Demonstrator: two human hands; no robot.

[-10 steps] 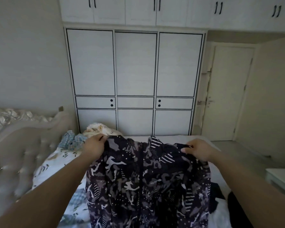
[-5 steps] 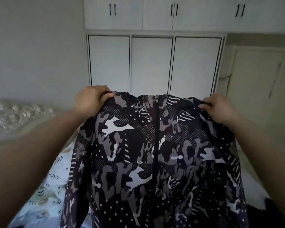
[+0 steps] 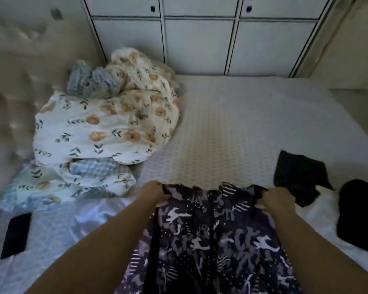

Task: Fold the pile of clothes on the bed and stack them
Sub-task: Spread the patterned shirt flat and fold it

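both hands, left hand [image 3: 152, 193] and right hand [image 3: 276, 199], grip the top edge of the patterned jacket [image 3: 210, 240] over the bed [image 3: 232, 124].

I see the patterned jacket [image 3: 212, 240] run off the near edge, its hem cut off. Fingertips of my left hand [image 3: 152, 194] and right hand [image 3: 277, 200] hide in fabric. Headboard [image 3: 13, 92], far left, blurs.
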